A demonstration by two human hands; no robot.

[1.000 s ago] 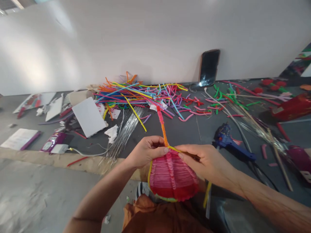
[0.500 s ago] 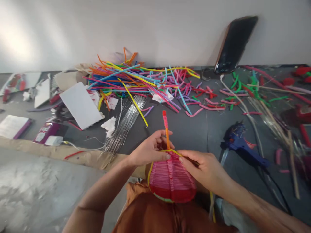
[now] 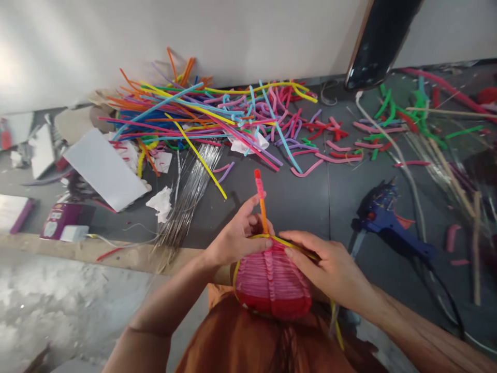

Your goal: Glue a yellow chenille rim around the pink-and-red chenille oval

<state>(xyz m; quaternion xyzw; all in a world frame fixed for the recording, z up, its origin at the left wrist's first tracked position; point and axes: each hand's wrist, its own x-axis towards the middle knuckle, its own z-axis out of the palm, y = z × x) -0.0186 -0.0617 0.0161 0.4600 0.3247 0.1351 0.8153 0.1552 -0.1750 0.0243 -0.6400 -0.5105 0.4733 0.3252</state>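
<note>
Change: compared with one second ago, the index finger of the left hand has straightened upward and seems to touch the orange stem – probably to steady it.
Pink piece: held by both hands above the brown clothing, in front of the counter.
Left hand: thumb pressed at the top edge, other fingers curled (partly hidden).
Right hand: thumb and fingers clamped on the edge with the yellow strip, palm inward.

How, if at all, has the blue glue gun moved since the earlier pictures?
No: judged against the tabletop seam, the blue glue gun lies in the same place, to its right; only the camera's view has shifted.
</note>
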